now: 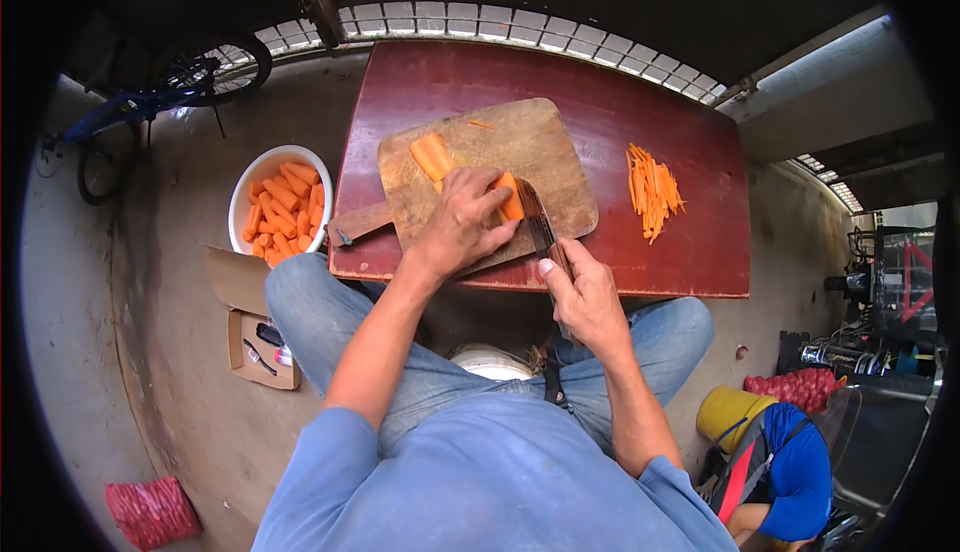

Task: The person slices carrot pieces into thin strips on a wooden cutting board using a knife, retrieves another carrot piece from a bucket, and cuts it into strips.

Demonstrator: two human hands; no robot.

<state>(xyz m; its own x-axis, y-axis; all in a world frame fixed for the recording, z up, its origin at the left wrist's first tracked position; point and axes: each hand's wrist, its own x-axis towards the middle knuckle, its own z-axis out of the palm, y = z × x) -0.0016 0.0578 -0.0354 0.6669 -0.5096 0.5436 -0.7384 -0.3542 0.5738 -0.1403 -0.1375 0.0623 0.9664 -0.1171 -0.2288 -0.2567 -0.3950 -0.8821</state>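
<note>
A wooden cutting board [552, 157] with a handle lies tilted on the red table [690, 252]. My left hand [464, 214] is closed over an orange carrot piece [511, 198], pressing it to the board. Closed round the handle of a dark-bladed knife [537, 220], my right hand [585, 297] holds the blade upright against the right side of that piece. Cut carrot slabs [432, 156] rest on the board beyond my left hand. To the right, a pile of thin carrot sticks [653, 194] lies on the table.
Left of the table stands a white bucket [238, 214] of peeled carrots, with an open cardboard box [240, 357] below it. A bicycle [150, 102] stands at the upper left. Lower right are a yellow bucket [722, 414], a person in blue [803, 472] and a red net sack [795, 389].
</note>
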